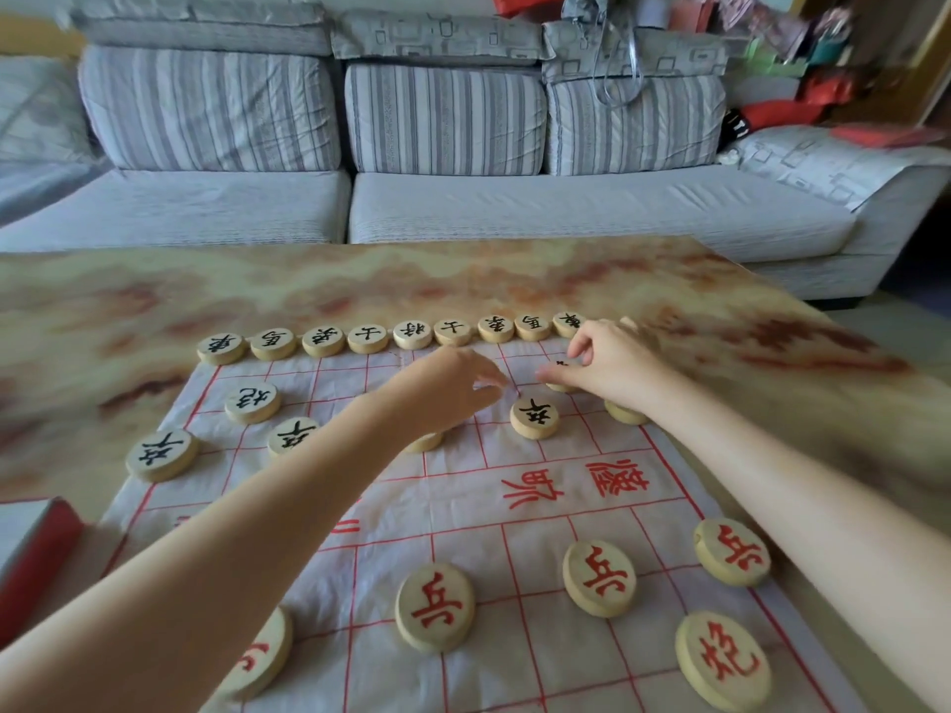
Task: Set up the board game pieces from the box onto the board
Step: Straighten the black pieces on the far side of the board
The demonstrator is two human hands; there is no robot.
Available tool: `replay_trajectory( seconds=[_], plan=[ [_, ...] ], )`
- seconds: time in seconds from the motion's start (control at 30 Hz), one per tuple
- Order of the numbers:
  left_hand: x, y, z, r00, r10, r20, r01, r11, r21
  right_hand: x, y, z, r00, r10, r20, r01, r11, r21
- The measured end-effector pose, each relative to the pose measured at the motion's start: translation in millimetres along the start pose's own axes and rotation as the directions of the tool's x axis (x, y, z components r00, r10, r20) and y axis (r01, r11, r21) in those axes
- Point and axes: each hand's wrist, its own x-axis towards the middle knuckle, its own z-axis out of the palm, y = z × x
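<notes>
Both hands work the far side of the board. The right hand (612, 362) curls its fingers round a half-hidden disc (562, 384) at the far right of the grid. Just beside a black soldier (534, 418), the left hand (458, 385) hovers with fingers loosely bent and, as far as the blur allows, nothing in them.

The set-up looks well past halfway. A black back row (391, 334) of nine discs lines the far edge of the paper board (463, 512). One black cannon (252, 402) sits at the far left, and more black soldiers stand across the row nearer the camera, one partly under the left forearm and another under the right wrist.

On the near side, four red soldiers (435, 607) and one red cannon (723, 661) are down. A fifth red soldier, a second red cannon and the red back row are not in view. The frame cuts off the near edge, so these probably remain to be placed.

At the near left, a red-edged box (36, 548) rests on the marbled table (154, 301), just off the board. Only a corner shows, and its contents cannot be seen.
</notes>
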Motion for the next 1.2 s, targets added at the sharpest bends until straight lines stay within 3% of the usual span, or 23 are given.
replay_trajectory(
  seconds=[0.2,0.37,0.57,0.67,0.87,1.07,1.2],
  plan=[
    [-15,3,4,0.993,-0.102,0.055,0.096,0.991,0.098,-2,-14,2,0.996,0.085,0.025,-0.082,0.991,-0.102],
    [-17,3,7,0.994,-0.097,0.042,0.093,0.991,0.095,-5,-15,-1,0.995,0.092,0.040,-0.090,0.995,-0.040],
    [-11,-1,5,0.988,-0.134,0.081,0.127,0.988,0.087,0,-2,-1,0.977,0.079,0.200,-0.125,0.965,0.229],
    [-10,-4,7,0.989,-0.127,0.074,0.122,0.990,0.071,3,5,0,0.975,0.106,0.194,-0.172,0.916,0.364],
    [-12,-6,11,0.994,-0.100,0.044,0.097,0.994,0.056,2,8,13,0.972,0.183,0.146,-0.207,0.963,0.173],
    [-13,-6,10,0.997,-0.076,0.024,0.075,0.996,0.055,5,11,9,0.971,0.066,0.232,-0.142,0.934,0.328],
    [-15,-7,12,0.996,-0.089,0.000,0.089,0.996,0.031,4,12,4,0.980,0.061,0.192,-0.117,0.948,0.296]
  ],
)
